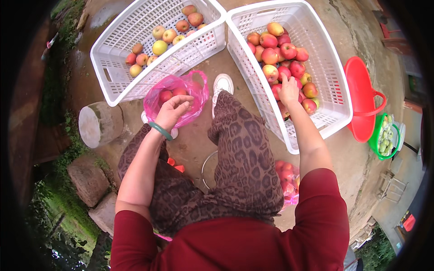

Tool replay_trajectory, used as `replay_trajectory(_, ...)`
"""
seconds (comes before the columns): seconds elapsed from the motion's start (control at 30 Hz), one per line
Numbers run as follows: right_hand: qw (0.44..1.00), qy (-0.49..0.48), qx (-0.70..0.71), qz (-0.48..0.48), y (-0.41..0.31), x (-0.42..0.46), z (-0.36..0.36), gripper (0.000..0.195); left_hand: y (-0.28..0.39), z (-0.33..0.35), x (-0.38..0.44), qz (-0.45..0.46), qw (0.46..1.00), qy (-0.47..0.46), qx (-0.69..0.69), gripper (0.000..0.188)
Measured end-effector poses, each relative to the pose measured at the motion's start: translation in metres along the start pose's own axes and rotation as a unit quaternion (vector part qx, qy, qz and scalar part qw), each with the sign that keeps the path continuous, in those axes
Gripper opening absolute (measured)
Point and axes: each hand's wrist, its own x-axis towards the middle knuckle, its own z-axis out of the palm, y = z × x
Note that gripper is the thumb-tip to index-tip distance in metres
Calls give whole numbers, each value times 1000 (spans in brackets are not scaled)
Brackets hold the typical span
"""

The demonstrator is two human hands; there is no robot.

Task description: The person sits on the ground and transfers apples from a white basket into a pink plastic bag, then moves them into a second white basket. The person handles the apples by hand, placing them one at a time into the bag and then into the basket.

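My right hand (289, 89) reaches into the right white plastic crate (325, 57), its fingers at the red apples (288, 50) heaped there. Whether it grips one cannot be told. My left hand (174, 110), with a green bangle (161, 131) on the wrist, hovers over an open pink plastic bag (152, 98). Its fingers are bent and nothing shows between them. A few red apples (165, 96) lie inside the bag. The left white plastic crate (101, 57) holds several loosely spread apples, some red and some yellowish (159, 47).
A filled bag of apples (287, 176) lies beside my right leg. To the right are a red basket (361, 101) and a green basket (375, 142) with pale green contents. A stone block (101, 124) and rocks (89, 180) stand at the left. A metal ring (205, 169) lies between my legs.
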Motion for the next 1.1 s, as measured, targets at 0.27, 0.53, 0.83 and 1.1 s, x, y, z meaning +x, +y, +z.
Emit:
replay_trajectory(0.27,981,46,166,85,-23,45,19,69,16,12,9,1,1000,-17,11,24)
replay_trajectory(0.53,966,16,169,195,-42,99,10,81,16,12,12,18,999,-42,6,24)
replay_trajectory(0.83,911,-56,235,335,-43,146,39,94,23,7,5,-10,1000,-28,5,26)
replay_trajectory(1.1,897,1,290,333,-46,142,32,91,24,-3,4,-7,1000,-2,-8,26)
